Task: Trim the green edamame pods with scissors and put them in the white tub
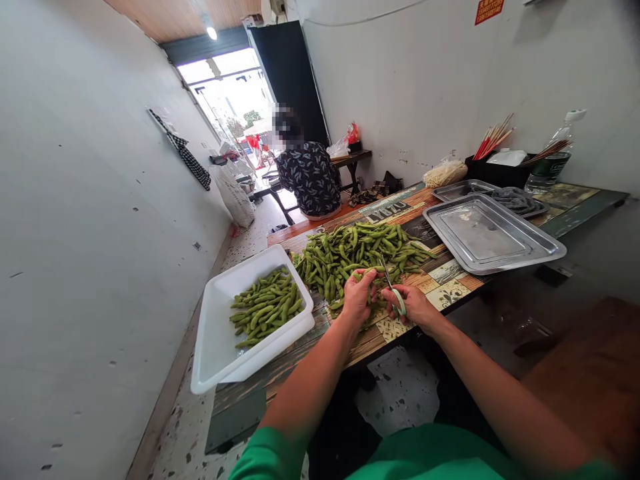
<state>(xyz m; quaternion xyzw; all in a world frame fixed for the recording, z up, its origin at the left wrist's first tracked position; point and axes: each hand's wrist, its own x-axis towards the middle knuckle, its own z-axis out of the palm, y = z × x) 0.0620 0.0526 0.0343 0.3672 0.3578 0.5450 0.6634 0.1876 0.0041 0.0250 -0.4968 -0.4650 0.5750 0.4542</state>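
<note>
My left hand (358, 297) is closed on green edamame pods (373, 269), held at the near edge of a big heap. In my right hand (411, 305) is a pair of scissors (398, 301) with pale green handles; its blades point up and away, close by the pods in my left hand. Behind both hands the heap of edamame (345, 250) spreads over the patterned table. To the left stands a white plastic tub (213, 333) with more pods lying inside it.
A metal tray (493, 233) lies at the right, before another tray (463, 189) with a grey cloth (513, 199). Behind them are a black box (493, 175) with skewers, a plastic bottle (549, 163) and a bagged bundle (444, 172). A person (310, 177) sits beyond the table, facing away.
</note>
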